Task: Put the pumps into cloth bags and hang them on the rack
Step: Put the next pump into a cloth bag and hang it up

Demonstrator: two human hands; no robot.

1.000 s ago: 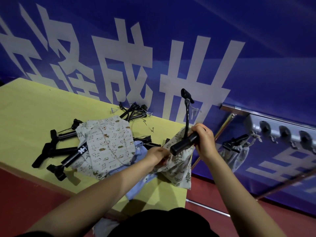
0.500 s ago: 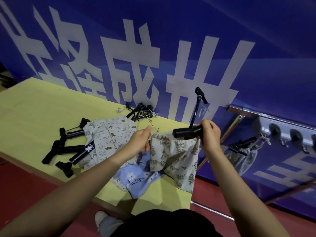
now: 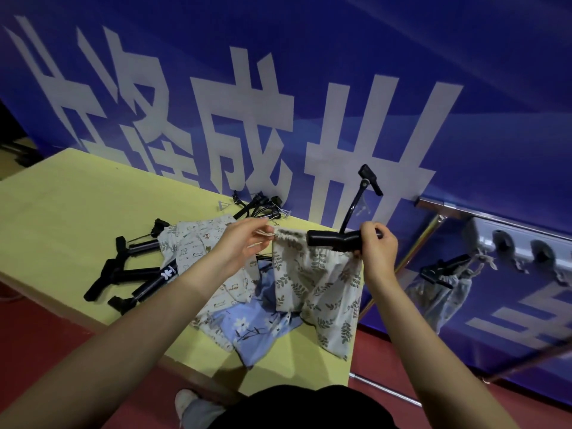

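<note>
In the head view, the left hand (image 3: 240,243) pinched the pale drawstring (image 3: 265,235) at the gathered mouth of a leaf-print cloth bag (image 3: 315,286), thumb and fingers closed on the cord. The right hand (image 3: 378,252) was curled round the black T-handle of a pump (image 3: 334,238) at the bag's opening; the handle lay across the top of the cloth, and a thin black hose (image 3: 353,205) curved up from it to a small nozzle head in front of the blue banner (image 3: 464,88). The bag hung from both hands above the edge of the yellow counter (image 3: 77,196), its lower end draping past the corner. How much of the pump's barrel sat inside the bag could not be made out. Beneath it lay a blue flowered bag (image 3: 247,329) and a pale animal-print bag (image 3: 198,243), overlapping. Several more black pumps (image 3: 133,274) lay to the left on the counter, partly under the animal-print cloth. To the right, a metal rack (image 3: 526,239) with hooks held a filled bag (image 3: 439,289) hanging by its string.
</note>
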